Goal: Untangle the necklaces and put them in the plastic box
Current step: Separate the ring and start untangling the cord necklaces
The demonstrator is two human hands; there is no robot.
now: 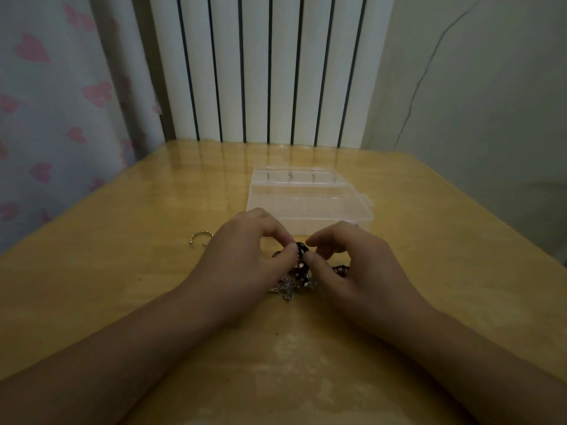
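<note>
Probably a home bedroom: heart-print curtain [55,118], white radiator [270,69] and wooden bench [122,271] beyond the fingers [291,250].

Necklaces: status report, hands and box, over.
Left hand and right hand both pinching the necklaces, tangle on the table. Box open behind, nothing visible inside. Silver ring lies left, clear of the work.

Two bare forearms are seen, with no sleeve, watch, bracelet or ring visible on either. The left hand [245,256] and the right hand [352,265] are uncovered, ungloved, with short fingers [319,239]. Nails cannot be made out in the dim light.
</note>
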